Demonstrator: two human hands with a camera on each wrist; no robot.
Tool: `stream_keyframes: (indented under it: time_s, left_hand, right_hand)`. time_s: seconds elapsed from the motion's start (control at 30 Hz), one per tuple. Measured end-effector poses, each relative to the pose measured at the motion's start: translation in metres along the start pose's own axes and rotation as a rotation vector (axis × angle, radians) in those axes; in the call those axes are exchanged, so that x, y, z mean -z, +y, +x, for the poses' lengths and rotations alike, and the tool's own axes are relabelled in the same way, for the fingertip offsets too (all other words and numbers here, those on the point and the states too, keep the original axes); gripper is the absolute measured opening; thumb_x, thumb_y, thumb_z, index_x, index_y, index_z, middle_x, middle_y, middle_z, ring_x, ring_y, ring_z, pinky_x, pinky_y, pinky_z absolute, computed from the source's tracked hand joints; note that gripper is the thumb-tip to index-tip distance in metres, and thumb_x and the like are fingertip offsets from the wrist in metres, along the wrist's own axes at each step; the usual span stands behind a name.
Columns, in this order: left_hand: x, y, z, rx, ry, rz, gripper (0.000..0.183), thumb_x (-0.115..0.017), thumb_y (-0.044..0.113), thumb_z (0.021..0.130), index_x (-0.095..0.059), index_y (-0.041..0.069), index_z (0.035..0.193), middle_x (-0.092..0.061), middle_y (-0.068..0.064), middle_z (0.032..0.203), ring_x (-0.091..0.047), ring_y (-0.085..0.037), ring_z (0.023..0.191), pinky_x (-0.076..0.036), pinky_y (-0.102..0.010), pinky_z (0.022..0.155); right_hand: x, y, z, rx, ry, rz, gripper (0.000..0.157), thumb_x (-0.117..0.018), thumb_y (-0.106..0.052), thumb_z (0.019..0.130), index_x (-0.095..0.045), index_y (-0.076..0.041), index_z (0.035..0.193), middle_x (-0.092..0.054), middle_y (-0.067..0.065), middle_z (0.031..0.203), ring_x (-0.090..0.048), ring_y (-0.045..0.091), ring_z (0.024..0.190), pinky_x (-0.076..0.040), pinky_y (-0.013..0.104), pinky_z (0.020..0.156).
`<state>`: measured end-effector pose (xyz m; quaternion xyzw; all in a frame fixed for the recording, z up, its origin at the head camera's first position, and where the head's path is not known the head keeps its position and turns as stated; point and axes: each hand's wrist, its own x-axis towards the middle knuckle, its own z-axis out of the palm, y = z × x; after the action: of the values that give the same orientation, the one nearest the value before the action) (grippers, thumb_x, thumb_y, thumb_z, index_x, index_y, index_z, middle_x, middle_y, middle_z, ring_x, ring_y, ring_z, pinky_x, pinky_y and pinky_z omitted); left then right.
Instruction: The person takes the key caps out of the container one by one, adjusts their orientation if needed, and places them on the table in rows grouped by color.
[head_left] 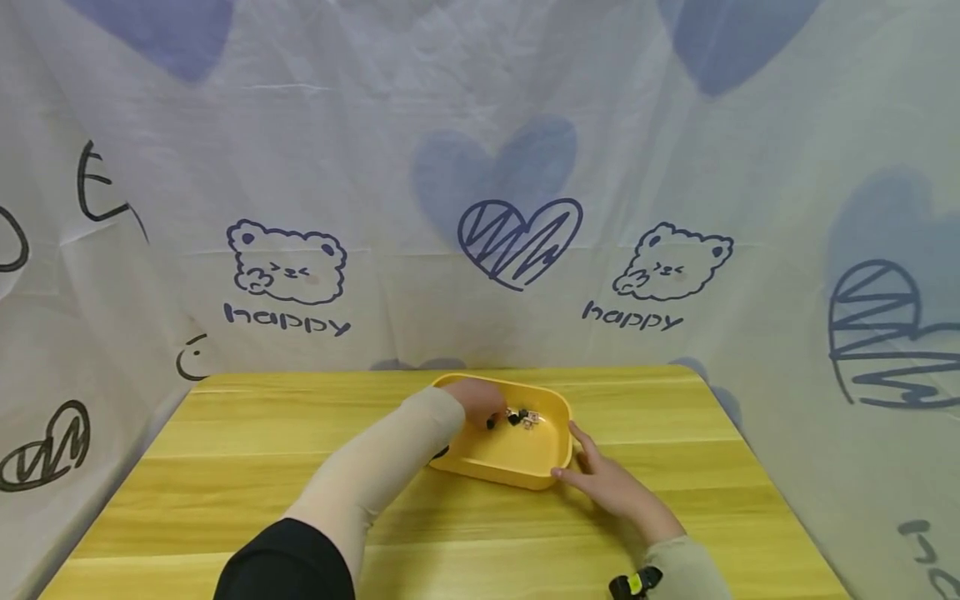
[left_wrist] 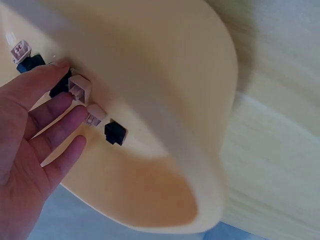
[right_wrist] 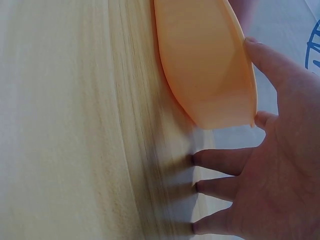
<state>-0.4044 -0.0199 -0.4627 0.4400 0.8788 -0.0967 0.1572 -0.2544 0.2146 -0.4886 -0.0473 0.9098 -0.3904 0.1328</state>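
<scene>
Counter: yellow wood grain, banded lengthwise, rounded far corners. White fabric backdrop hanging behind far edge and along both sides, faintly creased. Printed on it: two line-drawn bear heads, left bear and right bear, "happy" lettering under each. Between them, hatched heart outline, overlapping solid blue heart. More blue hearts cut off at top. Right side: second hatched heart over pale blue heart. Left side: dark hatched heart, letter E.
</scene>
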Motion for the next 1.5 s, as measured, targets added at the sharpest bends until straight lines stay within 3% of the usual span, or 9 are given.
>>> stream_keyframes:
  time_s: [0.3,0.53,0.73,0.83,0.9,1.07,1.27,1.37,1.5]
  left_hand:
    - [-0.012,-0.003,-0.008,-0.038,0.057,0.020,0.023,-0.067,0.001,0.088,-0.059,0.021,0.077,-0.056,0.008,0.075,-0.043,-0.010,0.065,-0.037,-0.026,0.061]
    - [0.011,0.013,-0.032,-0.036,0.052,0.011,0.015,-0.076,0.007,0.084,-0.069,0.020,0.087,-0.063,0.009,0.084,-0.055,-0.009,0.074,-0.048,-0.025,0.069]
    - [0.023,0.023,-0.048,-0.049,0.070,-0.062,0.013,-0.078,0.009,0.083,-0.067,0.016,0.084,-0.057,0.010,0.075,-0.053,-0.007,0.070,-0.047,-0.023,0.069]
    - [0.028,0.025,-0.055,-0.049,0.117,-0.107,0.011,-0.078,0.007,0.083,-0.068,0.012,0.082,-0.056,0.008,0.072,-0.050,-0.008,0.068,-0.046,-0.024,0.068]
    - [0.030,0.026,-0.060,-0.060,0.151,-0.120,0.010,-0.079,0.008,0.082,-0.072,0.010,0.089,-0.061,0.006,0.077,-0.051,-0.009,0.070,-0.048,-0.024,0.070]
    - [0.031,0.030,-0.074,-0.107,0.251,-0.102,0.035,-0.081,0.012,0.081,-0.073,0.015,0.115,-0.070,0.004,0.103,-0.060,-0.008,0.086,-0.050,-0.025,0.080]
    - [0.023,0.040,-0.090,-0.107,0.405,-0.123,0.030,-0.081,0.019,0.080,-0.077,0.023,0.109,-0.065,0.004,0.103,-0.059,-0.011,0.090,-0.050,-0.024,0.074]
    - [0.016,0.049,-0.098,-0.085,0.491,-0.225,0.027,-0.083,0.019,0.078,-0.079,0.023,0.104,-0.059,0.002,0.098,-0.054,-0.012,0.086,-0.046,-0.024,0.071]
    - [0.007,0.061,-0.110,-0.057,0.566,-0.445,0.025,-0.082,0.015,0.078,-0.079,0.019,0.102,-0.050,0.001,0.088,-0.044,-0.012,0.080,-0.039,-0.024,0.068]
  right_hand:
    - [-0.001,-0.001,0.000,-0.007,-0.006,0.021,0.091,-0.061,-0.054,0.091,-0.009,-0.022,0.158,-0.037,0.031,0.146,-0.039,0.050,0.129,-0.031,0.064,0.103]
    - [0.000,0.000,0.002,-0.010,-0.008,0.008,0.091,-0.060,-0.055,0.091,-0.009,-0.023,0.158,-0.036,0.030,0.147,-0.040,0.049,0.130,-0.031,0.063,0.104]
    - [0.001,0.001,0.003,0.008,-0.002,0.012,0.090,-0.060,-0.054,0.091,-0.009,-0.023,0.158,-0.037,0.030,0.146,-0.040,0.049,0.129,-0.030,0.063,0.104]
    - [0.001,0.002,0.003,0.015,-0.001,0.012,0.090,-0.060,-0.053,0.091,-0.009,-0.023,0.158,-0.037,0.030,0.146,-0.040,0.048,0.130,-0.030,0.062,0.104]
    - [0.000,0.002,0.003,0.019,0.000,0.013,0.090,-0.060,-0.053,0.092,-0.008,-0.023,0.158,-0.036,0.030,0.146,-0.039,0.048,0.131,-0.029,0.063,0.104]
    - [0.000,0.001,0.000,0.027,0.000,0.006,0.090,-0.060,-0.054,0.092,-0.008,-0.021,0.158,-0.036,0.031,0.146,-0.039,0.050,0.130,-0.029,0.064,0.104]
    - [0.002,-0.001,-0.001,0.033,0.012,-0.016,0.091,-0.059,-0.053,0.092,-0.008,-0.018,0.158,-0.037,0.031,0.145,-0.040,0.051,0.128,-0.029,0.065,0.103]
    - [0.001,0.000,-0.001,0.036,0.010,-0.010,0.090,-0.059,-0.052,0.092,-0.008,-0.019,0.158,-0.037,0.031,0.146,-0.039,0.051,0.129,-0.029,0.064,0.104]
    - [-0.001,0.002,0.000,0.041,0.005,-0.004,0.090,-0.059,-0.052,0.092,-0.007,-0.021,0.158,-0.037,0.030,0.146,-0.038,0.050,0.130,-0.029,0.063,0.104]
